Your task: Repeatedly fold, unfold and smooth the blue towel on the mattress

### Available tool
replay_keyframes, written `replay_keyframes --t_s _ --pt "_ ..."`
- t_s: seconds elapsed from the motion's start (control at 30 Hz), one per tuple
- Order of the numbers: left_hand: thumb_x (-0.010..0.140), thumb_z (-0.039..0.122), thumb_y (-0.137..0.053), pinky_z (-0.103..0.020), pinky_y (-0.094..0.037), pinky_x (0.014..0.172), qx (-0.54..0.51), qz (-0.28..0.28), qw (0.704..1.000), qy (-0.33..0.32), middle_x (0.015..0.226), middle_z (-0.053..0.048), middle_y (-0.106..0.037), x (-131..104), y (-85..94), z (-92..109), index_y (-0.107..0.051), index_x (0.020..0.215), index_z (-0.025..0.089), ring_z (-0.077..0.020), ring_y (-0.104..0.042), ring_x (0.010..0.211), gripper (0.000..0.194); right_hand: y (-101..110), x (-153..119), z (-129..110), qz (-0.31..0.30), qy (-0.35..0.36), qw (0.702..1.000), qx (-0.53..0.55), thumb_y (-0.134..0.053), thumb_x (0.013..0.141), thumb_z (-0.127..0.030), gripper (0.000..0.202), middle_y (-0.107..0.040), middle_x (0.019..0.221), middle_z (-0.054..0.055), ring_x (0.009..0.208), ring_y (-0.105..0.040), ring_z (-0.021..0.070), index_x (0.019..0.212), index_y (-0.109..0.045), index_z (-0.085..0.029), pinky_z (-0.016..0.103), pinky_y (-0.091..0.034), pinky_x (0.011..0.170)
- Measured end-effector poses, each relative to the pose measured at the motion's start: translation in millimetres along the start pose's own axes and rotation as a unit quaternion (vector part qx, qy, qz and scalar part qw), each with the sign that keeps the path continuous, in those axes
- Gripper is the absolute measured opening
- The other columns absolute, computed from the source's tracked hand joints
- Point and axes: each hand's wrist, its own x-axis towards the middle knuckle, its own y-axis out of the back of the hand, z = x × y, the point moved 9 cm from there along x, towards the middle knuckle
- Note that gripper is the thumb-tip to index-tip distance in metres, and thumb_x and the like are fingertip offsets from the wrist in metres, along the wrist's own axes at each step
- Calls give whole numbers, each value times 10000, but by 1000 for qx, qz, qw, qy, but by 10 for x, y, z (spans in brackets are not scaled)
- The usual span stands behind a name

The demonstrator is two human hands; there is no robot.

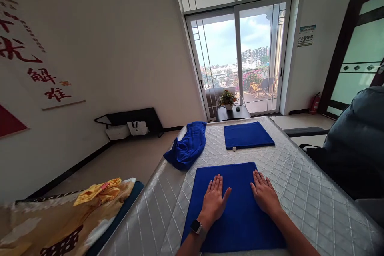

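A blue cloth point(237, 204), laid out flat in a rectangle, is on the quilted silver table cover right before me. My left hand point(214, 200) rests palm down on its left half, fingers stretched and thumb apart; a watch point(196, 227) is on that wrist. Over the cloth's right edge lies my right hand point(264, 192), also flat with straight fingers. Neither hand grips anything. Farther back is a second blue cloth point(249, 135), flat and neatly rectangular, with a small white tag. A crumpled blue cloth point(190, 144) sits at the left edge of the table.
The silver-covered table point(159, 196) fills the middle. At left stands a bed with a patterned blanket point(69, 220) and a yellow cloth point(99, 191). A dark chair point(357, 128) is close on the right. Behind the table, a small stand holds a flowerpot point(228, 106).
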Motion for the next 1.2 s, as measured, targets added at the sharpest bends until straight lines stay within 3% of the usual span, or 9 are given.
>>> replay_keyframes --t_s 0.3,0.43,0.63,0.83,1.0,1.2 --pt "1049 642 -191 -490 -286 1278 18 29 998 47 1677 -130 -291 -241 91 -785 -310 1615 122 -269 -262 1561 778 -126 37 43 11 10 1000 -24 -181 1039 -373 667 -133 1710 54 1585 -125 210 1642 -191 -88 449 -96 1290" --pt "1049 642 -164 -482 -276 1280 6 42 997 69 1678 -142 -283 -338 114 -1000 -311 1611 97 -266 -268 1560 797 -168 41 60 12 9 999 -51 -163 1041 -367 660 -114 1715 41 1585 -105 187 1644 -193 -98 431 -89 1291" --pt "1037 669 -168 -478 -277 1280 -21 61 996 68 1675 -165 -282 -393 133 -1011 -318 1603 66 -275 -268 1560 840 -148 33 54 31 15 998 -50 -213 1039 -341 647 -186 1705 80 1578 -157 201 1633 -259 -88 430 -131 1285" --pt "1035 674 -157 -480 -275 1280 -34 63 995 69 1673 -169 -282 -386 135 -1002 -314 1596 43 -284 -263 1560 859 10 -43 11 43 13 998 -52 -178 1049 -352 643 -229 1694 90 1569 -201 229 1622 -280 -80 453 -193 1275" --pt "1041 661 -165 -474 -291 1274 -32 77 994 65 1664 -175 -303 -377 132 -1005 -340 1587 44 -284 -280 1554 842 91 -312 2 79 17 996 -47 -128 1054 -348 645 -224 1695 92 1574 -176 227 1622 -277 -84 474 -207 1273" --pt "1052 636 -207 -476 -282 1275 -28 77 995 65 1670 -172 -294 -361 76 -1025 -325 1595 62 -279 -268 1560 799 -68 -657 24 76 19 997 -29 -191 1057 -404 644 -240 1690 88 1571 -184 246 1616 -309 -108 499 -231 1269"
